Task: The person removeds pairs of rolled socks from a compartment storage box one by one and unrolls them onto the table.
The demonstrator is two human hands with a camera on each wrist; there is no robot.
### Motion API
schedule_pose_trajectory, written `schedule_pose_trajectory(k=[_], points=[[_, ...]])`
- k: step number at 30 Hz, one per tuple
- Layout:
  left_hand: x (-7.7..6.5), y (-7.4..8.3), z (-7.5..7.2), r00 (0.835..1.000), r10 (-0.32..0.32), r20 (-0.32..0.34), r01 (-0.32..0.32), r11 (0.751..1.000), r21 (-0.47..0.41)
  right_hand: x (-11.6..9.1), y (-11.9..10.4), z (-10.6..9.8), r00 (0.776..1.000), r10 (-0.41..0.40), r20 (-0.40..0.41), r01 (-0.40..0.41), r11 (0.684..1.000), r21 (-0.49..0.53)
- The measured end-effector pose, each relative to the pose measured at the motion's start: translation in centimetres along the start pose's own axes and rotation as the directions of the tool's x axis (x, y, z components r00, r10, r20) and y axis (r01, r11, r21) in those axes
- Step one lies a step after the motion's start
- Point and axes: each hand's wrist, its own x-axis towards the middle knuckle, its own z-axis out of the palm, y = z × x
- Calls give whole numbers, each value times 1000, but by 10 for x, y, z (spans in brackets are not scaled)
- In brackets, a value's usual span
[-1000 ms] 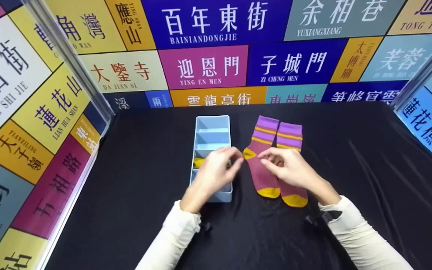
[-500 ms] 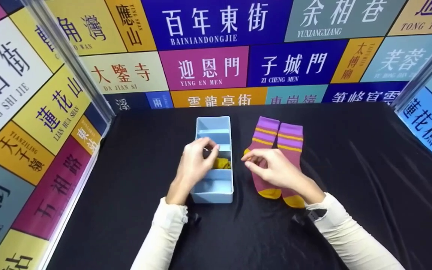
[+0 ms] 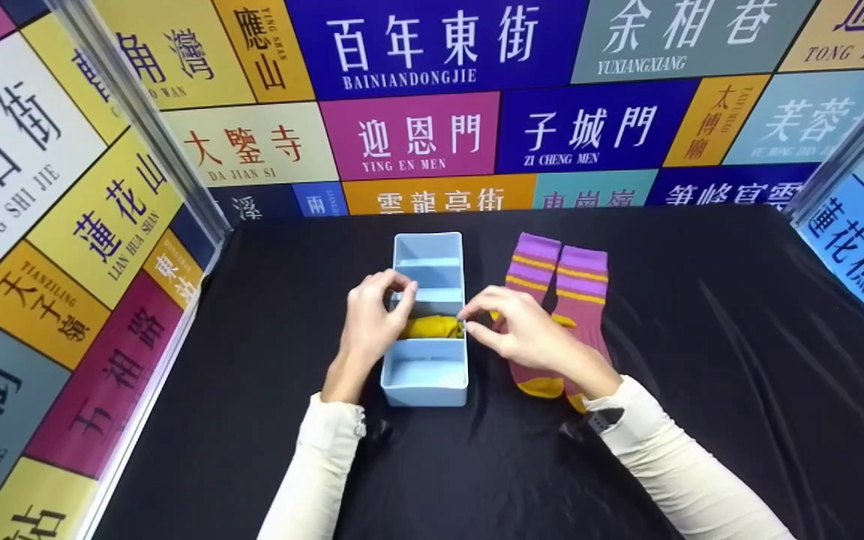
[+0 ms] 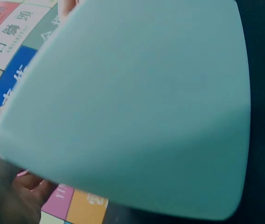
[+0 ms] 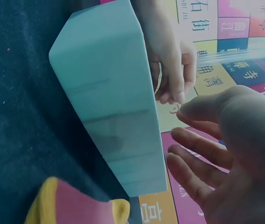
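Observation:
A light blue divided box [image 3: 426, 395] stands lengthwise on the black cloth. In one of its middle compartments lies a yellow bundle of fabric [image 3: 432, 327]. My left hand [image 3: 372, 311] hovers at the box's left rim, thumb and fingers loosely curved, nothing seen between them. My right hand [image 3: 526, 330] is at the right rim, fingertips close to the wall beside the bundle. In the right wrist view its fingers [image 5: 202, 156] are relaxed and apart. Purple and mauve socks [image 3: 580, 300] with yellow stripes, heels and toes lie flat side by side, partly hidden under the right hand.
Black cloth [image 3: 252, 337] covers the table and shows wrinkles at the right. Upright panels [image 3: 409, 135] printed with coloured street-name signs enclose the back and sides. The box's end wall [image 4: 146, 102] fills most of the left wrist view.
My left hand has moved left from over the box to its left rim, uncovering the yellow bundle. My right hand has moved left from over the socks to the box's right rim.

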Motion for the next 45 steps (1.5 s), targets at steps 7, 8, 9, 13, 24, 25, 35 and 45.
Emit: schedule_pose_trajectory(k=[7,8,9,13,24,25,35,45], points=[[-4,-16,4,998,-56,-37,55,998,-14,14,-4,8,998,-28,50,29,999,-31],[-5,-18,5,997,-66,-35,65,998,-24,16,-5,9,998,-26,53,28,998,-50],[-5,-19,6,996,-77,-32,76,996,-35,18,-5,10,998,-26,53,29,997,-67],[-8,-23,9,991,-136,-12,135,988,-70,25,-9,15,996,-13,83,23,992,-123],[-17,-28,15,945,-325,32,326,934,-143,41,-2,22,970,40,239,15,975,-222],[-17,-28,15,942,-333,29,333,931,-149,42,-1,23,971,34,237,21,974,-224],[-18,-30,15,928,-371,31,368,900,-232,55,-2,25,967,95,237,-35,969,-243],[-20,-30,13,916,-399,41,396,886,-239,65,-3,32,965,85,247,-12,960,-281]])
